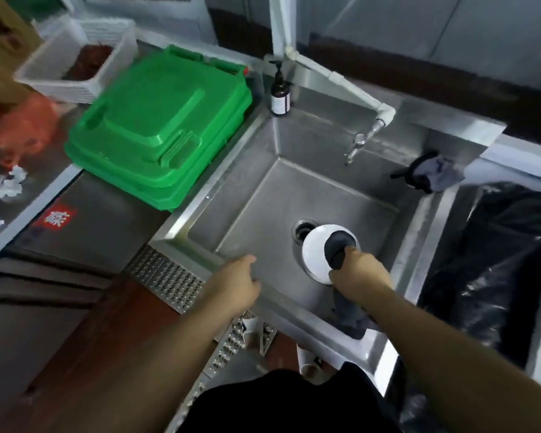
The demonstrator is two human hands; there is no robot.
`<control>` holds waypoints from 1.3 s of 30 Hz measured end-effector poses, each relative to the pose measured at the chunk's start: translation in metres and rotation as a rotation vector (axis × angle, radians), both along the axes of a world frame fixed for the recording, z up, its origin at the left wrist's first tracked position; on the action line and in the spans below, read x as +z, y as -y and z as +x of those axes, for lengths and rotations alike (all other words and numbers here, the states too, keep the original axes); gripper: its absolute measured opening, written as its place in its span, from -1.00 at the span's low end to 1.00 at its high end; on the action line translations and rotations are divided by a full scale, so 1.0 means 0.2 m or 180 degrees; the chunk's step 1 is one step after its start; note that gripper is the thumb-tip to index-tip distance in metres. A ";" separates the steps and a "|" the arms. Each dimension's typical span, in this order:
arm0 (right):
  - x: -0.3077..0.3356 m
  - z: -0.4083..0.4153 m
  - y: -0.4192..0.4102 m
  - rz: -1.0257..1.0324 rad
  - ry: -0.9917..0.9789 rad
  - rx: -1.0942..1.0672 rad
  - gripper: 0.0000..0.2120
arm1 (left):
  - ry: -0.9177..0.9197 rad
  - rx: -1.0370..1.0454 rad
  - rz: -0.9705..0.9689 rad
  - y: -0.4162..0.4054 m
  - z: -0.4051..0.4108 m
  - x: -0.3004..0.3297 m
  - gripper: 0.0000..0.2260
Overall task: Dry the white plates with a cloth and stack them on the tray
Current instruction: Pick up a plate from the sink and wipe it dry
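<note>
Steel worktop [19,195] far left, white basket [72,57] and green lids [156,126] on it, soap bottle [280,95] at the corner of the sink [263,189]. My left hand [235,285] rests on the sink's near rim, grip loose, empty. White plates [314,254] stacked in the sink by the drain. My right hand [359,273] grips the dark cloth [338,248], pressing it on the top plate.
</note>
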State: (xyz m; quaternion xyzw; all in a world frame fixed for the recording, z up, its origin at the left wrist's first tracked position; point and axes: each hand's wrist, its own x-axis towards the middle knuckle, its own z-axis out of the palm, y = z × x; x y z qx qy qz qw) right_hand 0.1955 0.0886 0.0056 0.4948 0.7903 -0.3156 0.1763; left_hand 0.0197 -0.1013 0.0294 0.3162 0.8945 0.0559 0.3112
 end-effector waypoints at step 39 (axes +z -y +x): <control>-1.22 -0.06 -0.11 -0.0775 -0.0712 -0.4577 -0.77 | 0.1123 0.0332 -0.0395 -1.03 -0.19 -1.57 -0.77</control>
